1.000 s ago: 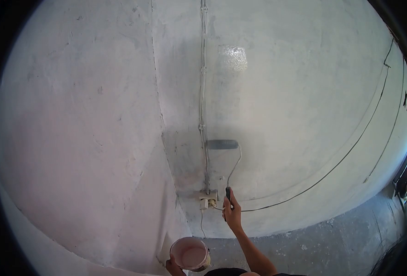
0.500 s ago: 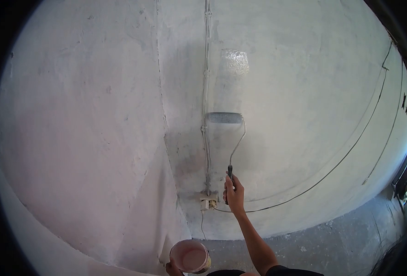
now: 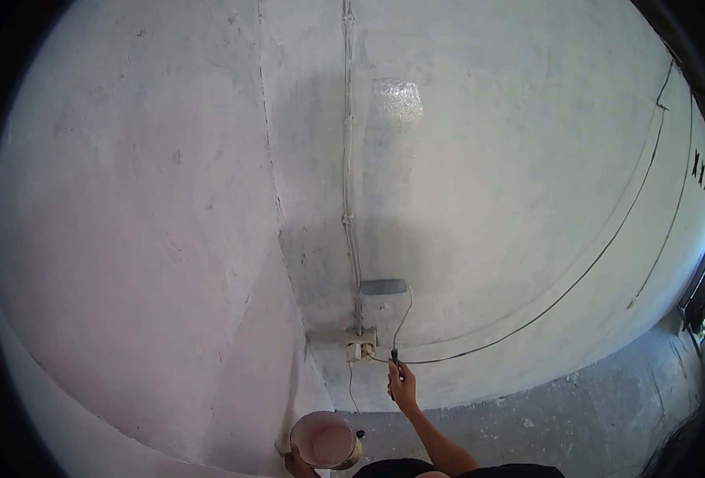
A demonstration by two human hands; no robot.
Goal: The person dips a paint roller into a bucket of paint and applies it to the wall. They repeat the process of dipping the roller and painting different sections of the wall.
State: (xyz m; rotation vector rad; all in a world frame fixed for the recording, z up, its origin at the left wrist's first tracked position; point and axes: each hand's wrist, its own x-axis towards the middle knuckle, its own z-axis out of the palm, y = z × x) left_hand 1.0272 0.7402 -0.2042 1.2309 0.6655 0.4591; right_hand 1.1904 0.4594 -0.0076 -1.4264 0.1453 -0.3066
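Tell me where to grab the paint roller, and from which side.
Take the paint roller by its dark handle, from below, as the right hand does: the bent wire frame hangs down to it while the roll lies against the wall. The left hand holds a pink bucket.

Below and left of the socket box (image 3: 360,342), the left hand (image 3: 292,462) is mostly cut off by the bottom edge, and its grip is hidden behind the paint bucket (image 3: 324,440). Just below the box, the right hand (image 3: 402,384) closes over the handle of the roller (image 3: 384,287), covering it. A dark speck (image 3: 359,434) beside the bucket is too small to identify. Far right of the box, black wall markings (image 3: 704,177) are unreadable, and a dark object (image 3: 704,296) is clipped by the lens rim.
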